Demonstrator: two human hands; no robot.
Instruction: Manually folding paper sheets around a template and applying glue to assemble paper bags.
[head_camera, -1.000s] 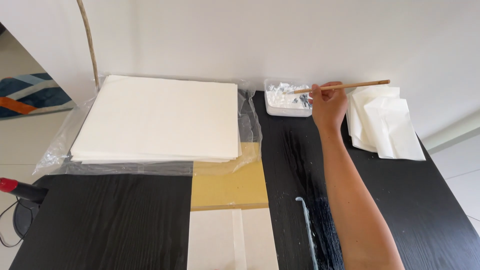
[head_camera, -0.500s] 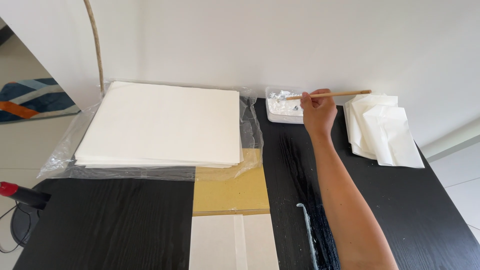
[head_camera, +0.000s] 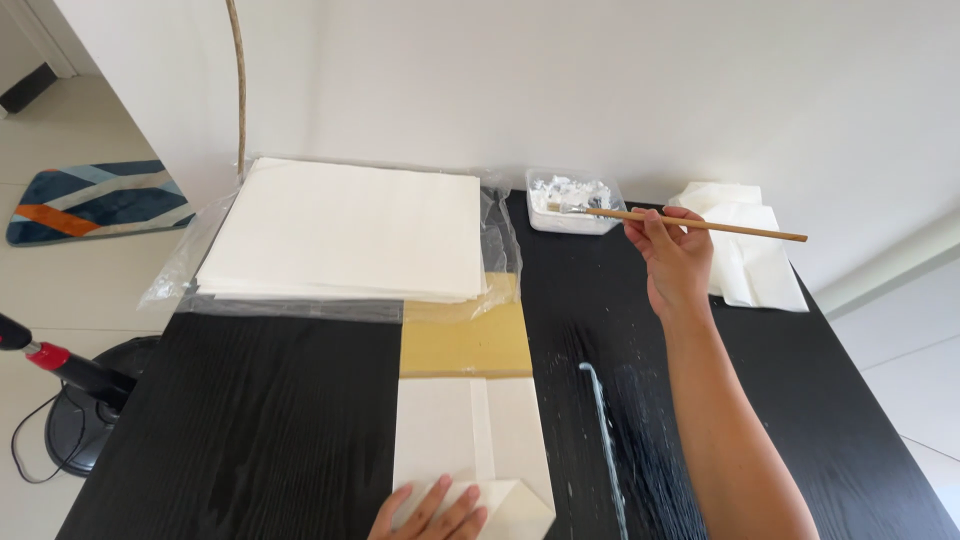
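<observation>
My right hand (head_camera: 672, 258) grips a thin wooden-handled brush (head_camera: 690, 221) held level, its bristle tip resting at the rim of a small clear tray of white paste (head_camera: 573, 199) at the back of the black table (head_camera: 250, 420). My left hand (head_camera: 430, 513) lies flat at the bottom edge, fingers spread, pressing on a folded white paper piece (head_camera: 470, 445). That piece sits below a tan sheet (head_camera: 465, 340). Wet white smears (head_camera: 620, 440) streak the table beside my right forearm.
A large stack of white paper (head_camera: 350, 230) lies on clear plastic wrap at the back left. Crumpled white sheets (head_camera: 745, 245) sit at the back right by the wall. A dark round stand base with a red-and-black handle (head_camera: 70, 390) is on the floor at left, near a colourful mat (head_camera: 95, 198).
The view shifted down, bringing my left hand into sight on the folded paper. My right hand drew back slightly from the paste tray, brush tip staying at its rim.
</observation>
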